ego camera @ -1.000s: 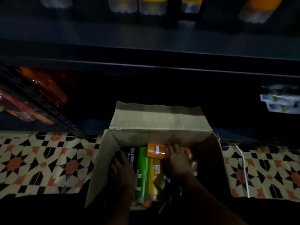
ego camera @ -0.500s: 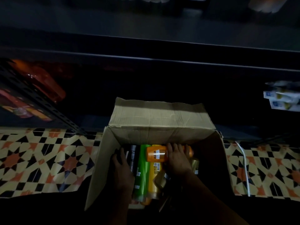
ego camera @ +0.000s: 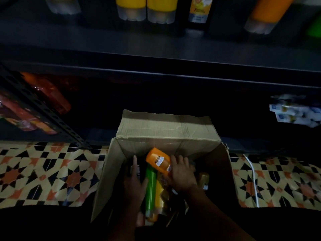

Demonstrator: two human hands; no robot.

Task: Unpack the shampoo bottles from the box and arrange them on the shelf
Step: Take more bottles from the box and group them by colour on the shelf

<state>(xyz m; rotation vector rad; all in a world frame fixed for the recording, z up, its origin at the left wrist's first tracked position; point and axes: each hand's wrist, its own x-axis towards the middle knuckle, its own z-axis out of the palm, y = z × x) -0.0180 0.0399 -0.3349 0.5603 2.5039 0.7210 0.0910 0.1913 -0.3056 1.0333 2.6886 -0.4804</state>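
Note:
An open cardboard box point(ego camera: 156, 126) stands on the patterned floor in front of a dark shelf point(ego camera: 156, 47). My right hand point(ego camera: 181, 174) grips an orange bottle point(ego camera: 157, 160), tilted with one end raised toward the box's far wall. My left hand point(ego camera: 133, 186) is inside the box at the left and holds a dark bottle point(ego camera: 135, 168), its thumb against a green bottle point(ego camera: 150, 188). A yellow bottle point(ego camera: 159, 195) lies beside the green one. A gold-coloured bottle point(ego camera: 204, 179) shows at the right, half in shadow.
Yellow bottles point(ego camera: 145, 7) and an orange bottle point(ego camera: 267, 13) stand on the shelf above. Red-orange bottles point(ego camera: 45, 94) lie on a lower level at left behind a perforated metal post point(ego camera: 43, 112). White and blue packs point(ego camera: 295, 113) sit at right. A white cable point(ego camera: 252, 180) runs across the floor.
My right hand has swung the orange bottle from lying crosswise to tilted up toward the far wall. My left hand has shifted forward on the dark bottle. The view has tilted up.

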